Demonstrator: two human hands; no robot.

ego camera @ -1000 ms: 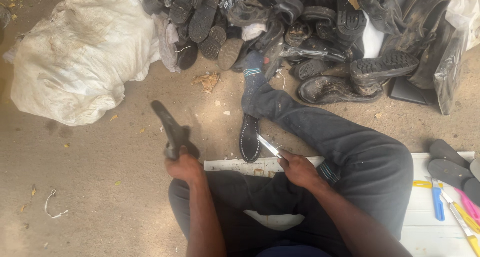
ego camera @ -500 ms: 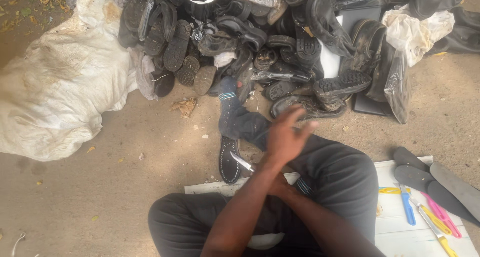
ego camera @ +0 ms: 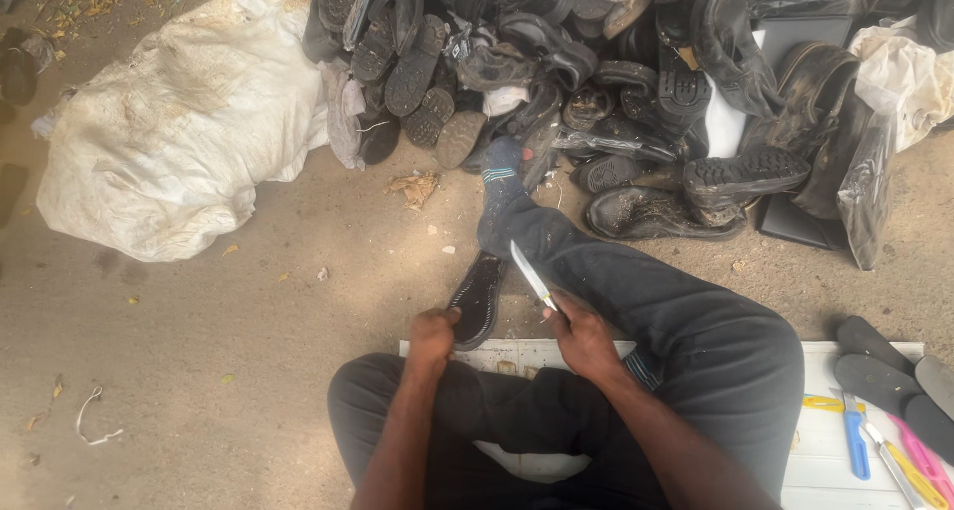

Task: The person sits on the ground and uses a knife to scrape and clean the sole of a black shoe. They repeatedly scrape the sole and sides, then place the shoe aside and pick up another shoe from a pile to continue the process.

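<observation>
The left hand (ego camera: 433, 333) was closed on the near end of a black shoe sole (ego camera: 478, 299), which lay tread-up on the ground and stretched forward, away from the knuckles. Just to its right, the right hand (ego camera: 581, 333) was wrapped around the handle of a knife (ego camera: 532, 276), the pale blade angling up and forward from the fist — its tip beside the sole's far end, apart from it as far as could be told. This looked like the trimming step, with sole steadied and blade poised. The next cut would call for laying the edge against the sole's rim while the left fingers stayed clear. A heap of worn shoes (ego camera: 616, 83) lay well beyond both hands — a white sack (ego camera: 169, 142) far forward-left.
</observation>
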